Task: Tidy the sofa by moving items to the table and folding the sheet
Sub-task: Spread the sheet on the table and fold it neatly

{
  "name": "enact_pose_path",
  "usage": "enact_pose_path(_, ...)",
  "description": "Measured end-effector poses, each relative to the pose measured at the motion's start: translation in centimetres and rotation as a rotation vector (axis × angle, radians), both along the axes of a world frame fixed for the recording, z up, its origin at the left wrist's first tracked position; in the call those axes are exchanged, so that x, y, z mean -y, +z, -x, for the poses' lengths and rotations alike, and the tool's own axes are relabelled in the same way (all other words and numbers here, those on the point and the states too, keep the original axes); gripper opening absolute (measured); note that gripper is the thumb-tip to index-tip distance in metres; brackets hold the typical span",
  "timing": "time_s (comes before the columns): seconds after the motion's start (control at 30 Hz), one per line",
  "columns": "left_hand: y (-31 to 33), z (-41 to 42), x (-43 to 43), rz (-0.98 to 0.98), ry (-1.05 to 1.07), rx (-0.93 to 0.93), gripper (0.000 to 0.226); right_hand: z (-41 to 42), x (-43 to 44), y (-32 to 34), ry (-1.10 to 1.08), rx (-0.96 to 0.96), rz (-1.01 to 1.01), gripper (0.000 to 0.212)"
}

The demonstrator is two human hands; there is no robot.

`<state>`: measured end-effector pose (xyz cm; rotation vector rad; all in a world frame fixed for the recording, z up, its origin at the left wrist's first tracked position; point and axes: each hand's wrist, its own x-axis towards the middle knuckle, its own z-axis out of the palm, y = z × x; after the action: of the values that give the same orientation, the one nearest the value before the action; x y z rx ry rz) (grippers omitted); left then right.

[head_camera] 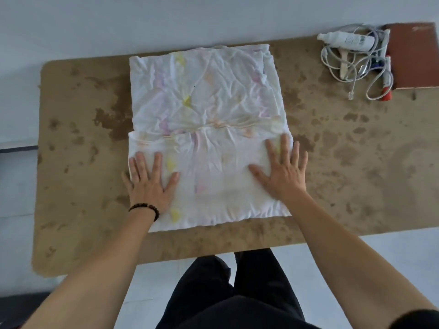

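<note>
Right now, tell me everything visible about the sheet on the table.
The sheet is white, wrinkled cloth with faint yellow, pink and purple blotches, folded into a rough rectangle lying flat on the brown table. A fold edge runs across its middle. The left hand and right hand press flat on its near part, fingers straight.

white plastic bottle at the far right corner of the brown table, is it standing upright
No, the white plastic bottle lies on its side on top of a tangled white cable, beside a reddish-brown book.
</note>
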<state>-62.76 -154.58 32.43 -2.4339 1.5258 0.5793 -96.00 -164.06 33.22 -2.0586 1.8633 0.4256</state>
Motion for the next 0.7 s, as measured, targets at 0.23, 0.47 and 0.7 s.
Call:
enact_pose_path(0.23, 4.8, 0.5, -6.5, 0.098, -0.265, -0.118, 0.079, -0.7, -8.3, 4.2, 0.129, 0.117, 0.04, 0.082)
enact_pose_path(0.47, 4.4, -0.6, -10.3, -0.038, -0.39, -0.151, 0.083, 1.5, -12.8, 3.8, 0.251, -0.096, -0.005, 0.094)
enact_pose_path(0.7, 4.7, -0.6, -9.7, 0.035, -0.354, -0.207, 0.071, 1.2, -10.6, 5.3, 0.258, -0.039, 0.032, 0.068)
